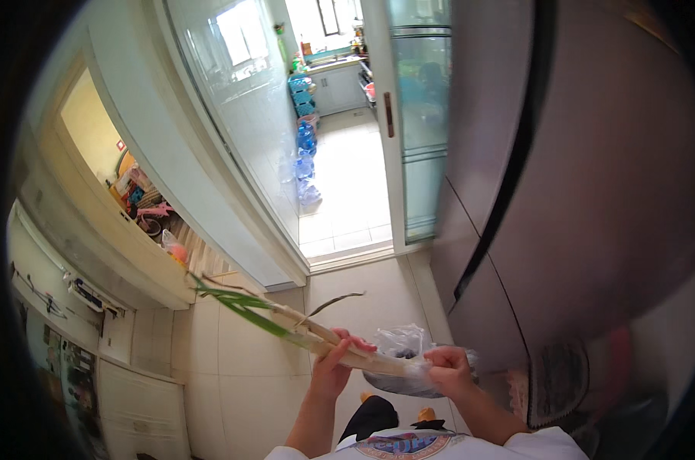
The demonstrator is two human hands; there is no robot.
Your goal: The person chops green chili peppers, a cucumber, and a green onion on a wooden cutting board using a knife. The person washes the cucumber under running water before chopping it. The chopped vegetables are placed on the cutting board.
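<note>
My left hand (pixel 337 361) is wrapped around the pale shafts of large green onions (pixel 376 361). Their green leaves (pixel 241 307) point to the upper left, and one dry, withered leaf (pixel 336 300) sticks out above. At the white root end, my right hand (pixel 451 371) has its fingers closed on the stalks; blur there hides exactly what the fingertips pinch. Beneath the root end sits a dark, rounded container or bag (pixel 405 388), partly hidden by my hands and the onions. Clear crumpled plastic (pixel 402 340) rises from its far side.
Ahead, a sliding glass door (pixel 425 132) stands beside a kitchen doorway, with large blue water bottles (pixel 305 138) and stacked blue baskets (pixel 301 95) inside. A tall purplish-grey refrigerator or cabinet (pixel 606 172) rises at right. Left is another doorway with a bagged item (pixel 175 248) on the floor.
</note>
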